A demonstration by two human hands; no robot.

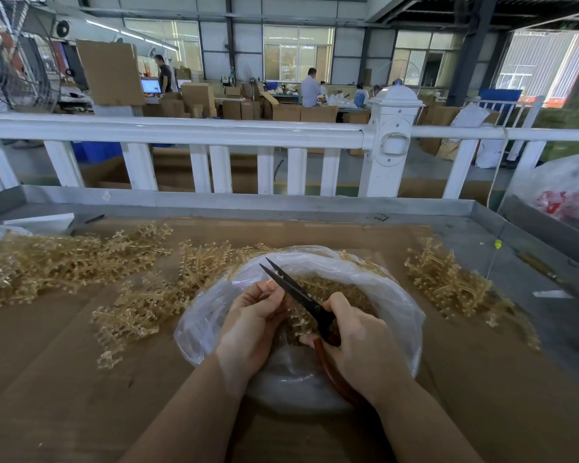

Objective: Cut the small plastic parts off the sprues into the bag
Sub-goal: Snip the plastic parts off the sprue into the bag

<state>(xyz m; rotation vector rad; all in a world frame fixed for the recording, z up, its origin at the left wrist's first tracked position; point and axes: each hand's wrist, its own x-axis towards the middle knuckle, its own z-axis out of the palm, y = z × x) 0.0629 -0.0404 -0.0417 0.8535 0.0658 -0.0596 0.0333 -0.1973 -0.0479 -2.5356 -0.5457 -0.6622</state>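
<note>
A clear plastic bag (395, 295) lies open in front of me, with amber cut parts (351, 295) inside. Over its mouth my left hand (251, 325) pinches an amber sprue (296, 320) between curled fingers. My right hand (358, 345) grips black scissors (291, 289) by their reddish handles. The blades are slightly parted and point up and to the left, past my left fingertips. Much of the held sprue is hidden by both hands.
Heaps of amber sprues lie on the cardboard-covered table: a large pile (64, 259) at the left, more (147, 302) beside the bag, another (455, 282) at the right. A white railing (194, 133) runs behind the table's metal rim (248, 203). A white sack (565, 192) sits far right.
</note>
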